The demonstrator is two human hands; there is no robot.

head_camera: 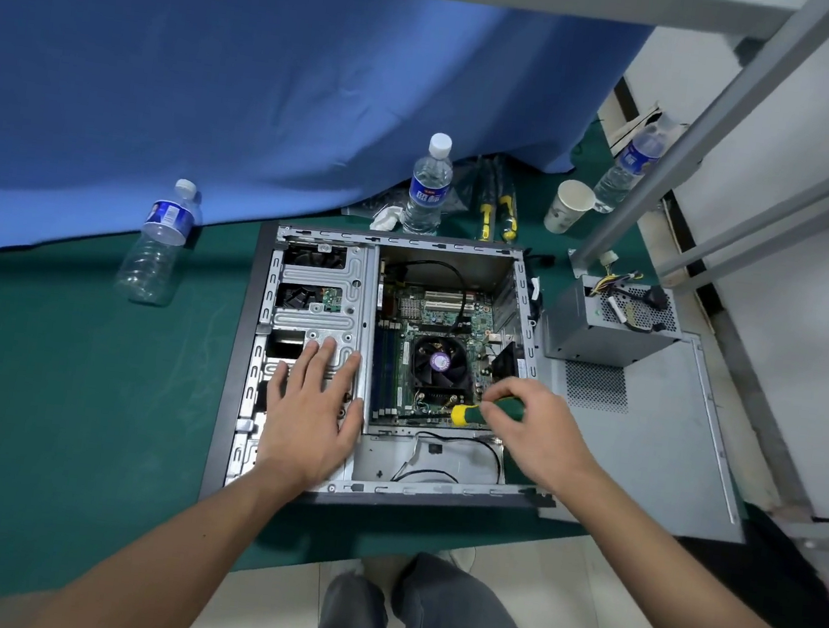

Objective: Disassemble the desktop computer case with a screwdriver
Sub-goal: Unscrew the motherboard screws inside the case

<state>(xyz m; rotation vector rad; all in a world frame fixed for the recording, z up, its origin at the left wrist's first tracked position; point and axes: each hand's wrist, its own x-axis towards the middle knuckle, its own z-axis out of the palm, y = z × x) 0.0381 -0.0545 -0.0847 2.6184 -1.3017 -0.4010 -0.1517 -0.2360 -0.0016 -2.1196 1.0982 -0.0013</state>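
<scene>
**Two hands at an opened computer case**

Two hands work over the computer case (279,484), which lies on its side, open, on the green-covered table (59,376). The left hand (311,405) lies flat with fingers spread on the metal drive cage (322,293). The right hand (533,430) grips the green-and-yellow screwdriver (468,413), held over the motherboard (407,359) just beside the cooler fan (440,363). The power supply (607,325) sits on the detached side panel (645,443), right of the case.

1. The computer case (264,348) is bare, dull grey sheet metal.
2. The screwdriver (486,411) handle is glossy green-and-yellow plastic.
3. The table cover (56,402) is matt green cloth.
4. The bottles (429,186) are clear plastic.
</scene>
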